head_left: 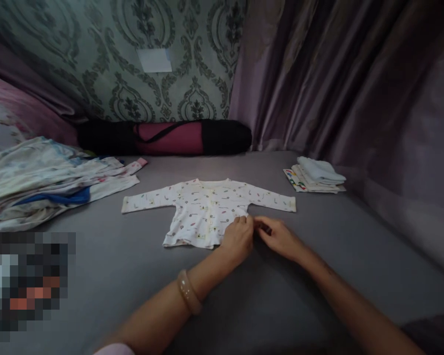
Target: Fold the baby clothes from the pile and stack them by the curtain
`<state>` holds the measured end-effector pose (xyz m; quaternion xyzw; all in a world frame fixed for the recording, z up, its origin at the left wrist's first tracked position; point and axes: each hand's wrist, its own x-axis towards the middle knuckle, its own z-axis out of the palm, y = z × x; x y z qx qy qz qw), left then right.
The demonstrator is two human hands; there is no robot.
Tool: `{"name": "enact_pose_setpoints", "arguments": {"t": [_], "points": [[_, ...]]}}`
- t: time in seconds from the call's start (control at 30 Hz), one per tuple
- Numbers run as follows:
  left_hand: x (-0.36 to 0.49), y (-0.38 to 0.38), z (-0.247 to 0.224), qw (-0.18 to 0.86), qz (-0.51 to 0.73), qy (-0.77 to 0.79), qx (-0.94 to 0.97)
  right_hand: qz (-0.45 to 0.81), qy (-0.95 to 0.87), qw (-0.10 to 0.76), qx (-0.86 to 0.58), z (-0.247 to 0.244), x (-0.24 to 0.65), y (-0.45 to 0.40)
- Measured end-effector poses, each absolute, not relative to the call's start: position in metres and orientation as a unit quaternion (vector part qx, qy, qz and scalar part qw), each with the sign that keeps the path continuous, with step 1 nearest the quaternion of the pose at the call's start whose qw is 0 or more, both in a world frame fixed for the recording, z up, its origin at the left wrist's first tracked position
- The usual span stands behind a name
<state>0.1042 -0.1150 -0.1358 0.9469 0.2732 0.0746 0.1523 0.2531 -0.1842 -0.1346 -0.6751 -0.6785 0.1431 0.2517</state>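
A small white long-sleeved baby shirt (pixel 198 217) with a little scattered print and pale yellow cuffs lies face up, its sleeves stretched out to both sides. My left hand (pixel 239 237) rests at the shirt's lower right side, fingers bent down and closed on the fabric edge. Just to the right, my right hand (pixel 279 237) has its thumb and fingers curled together, their tips close against my left fingers. What those right fingertips pinch is hidden. A pale bangle (pixel 188 292) circles my left wrist.
A loose heap of clothes (pixel 40 180) lies at the left. Small folded clothes (pixel 316 175) are stacked at the right, near the curtain (pixel 281 74). Along the patterned wall (pixel 192 54) lies a long black and dark pink bag (pixel 170 138). Grey sheet (pixel 114 276) covers the surface.
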Motion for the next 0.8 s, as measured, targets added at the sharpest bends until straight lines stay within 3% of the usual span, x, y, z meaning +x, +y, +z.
{"name": "enact_pose_setpoints", "arguments": {"t": [0.1,0.2,0.4,0.8], "points": [[0.105,-0.114,-0.141,0.135,0.065,0.277,0.949,0.047,-0.677,0.222,-0.7,-0.139,0.27,-0.164],[0.104,-0.113,-0.147,0.125,0.073,0.291,0.946,-0.037,-0.713,0.14,-0.686,-0.142,0.278,-0.138],[0.102,-0.113,-0.147,0.143,0.11,0.33,0.927,-0.111,-0.769,-0.002,-0.629,-0.142,0.281,-0.111],[0.106,-0.115,-0.148,0.143,0.067,0.267,0.95,-0.165,-0.758,0.002,-0.631,-0.152,0.293,-0.105]]}}
